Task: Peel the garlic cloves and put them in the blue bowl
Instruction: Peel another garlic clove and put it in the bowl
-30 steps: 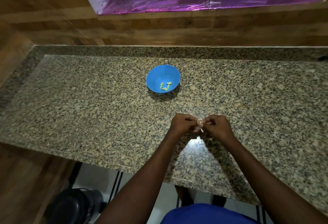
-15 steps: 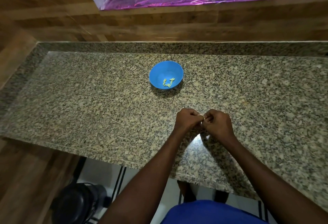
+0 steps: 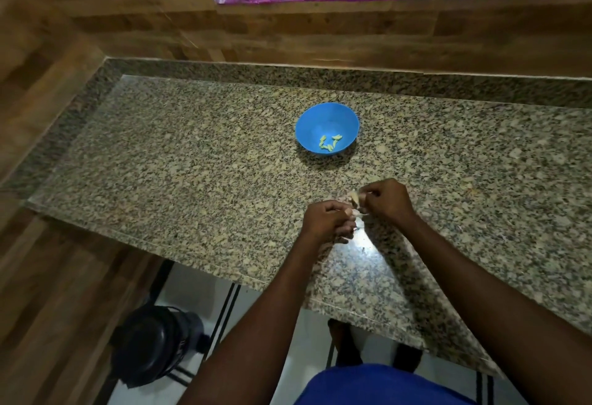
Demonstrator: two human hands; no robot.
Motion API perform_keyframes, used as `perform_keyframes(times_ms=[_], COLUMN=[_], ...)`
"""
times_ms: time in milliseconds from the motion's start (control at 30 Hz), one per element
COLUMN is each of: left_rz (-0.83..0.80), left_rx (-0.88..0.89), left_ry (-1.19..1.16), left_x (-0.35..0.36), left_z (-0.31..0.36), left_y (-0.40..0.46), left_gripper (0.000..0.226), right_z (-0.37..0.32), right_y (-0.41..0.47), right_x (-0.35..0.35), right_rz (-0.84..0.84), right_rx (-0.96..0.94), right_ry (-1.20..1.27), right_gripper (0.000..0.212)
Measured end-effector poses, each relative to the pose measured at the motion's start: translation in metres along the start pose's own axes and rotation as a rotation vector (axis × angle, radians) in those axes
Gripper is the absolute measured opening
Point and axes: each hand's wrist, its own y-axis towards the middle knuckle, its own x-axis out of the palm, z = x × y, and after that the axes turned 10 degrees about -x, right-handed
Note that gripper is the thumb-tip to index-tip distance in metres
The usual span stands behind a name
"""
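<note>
The garlic clove (image 3: 354, 200) — pinched between right hand (image 3: 386, 201) and left hand (image 3: 325, 222), now drawn slightly apart — shows skin coming away, with the blue bowl (image 3: 326, 133) just beyond them on the surface (image 3: 179, 161).

A pale garlic clove (image 3: 355, 199) sits pinched between both hands; the round blue bowl (image 3: 326, 133) holds several peeled cloves (image 3: 330, 142).

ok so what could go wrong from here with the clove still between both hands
1. The garlic clove is pinched above bare counter, well short of the blue bowl; a slip from the left hand or right hand would likely drop it there.
2. Loose skin could blend into the speckled granite.
</note>
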Motion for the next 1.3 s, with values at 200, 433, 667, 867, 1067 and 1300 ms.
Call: perform_keyframes(times_ms=[200, 433, 667, 867, 1067, 1300], left_rz=[-0.017, -0.064, -0.041, 0.253, 0.309, 0.325], left_rx=[-0.022, 0.064, 0.147, 0.391, 0.522, 0.640], left_ry=[-0.084, 0.027, 0.209, 0.806, 0.922, 1.020], left_x=[0.000, 0.033, 0.071, 0.086, 0.081, 0.079], left_z=[-0.004, -0.005, -0.007, -0.017, -0.036, -0.042], left_y=[0.000, 0.004, 0.003, 0.002, 0.008, 0.007], left_gripper=[0.008, 0.012, 0.021, 0.004, 0.007, 0.016], right_z=[-0.005, 0.012, 0.045, 0.055, 0.054, 0.048], right_y=[-0.018, -0.049, -0.065, -0.076, -0.072, -0.077], right_x=[-0.002, -0.019, -0.037, -0.035, -0.027, -0.010], right_rz=[-0.013, 0.038, 0.128, 0.130, -0.040, -0.052], right_rx=[-0.011, 0.436, 0.443, 0.190, 0.082, -0.138], right_ry=[0.046, 0.647, 0.313, -0.117, -0.318, -0.403], right_gripper=[0.010, 0.009, 0.019, 0.017, 0.011, 0.026])
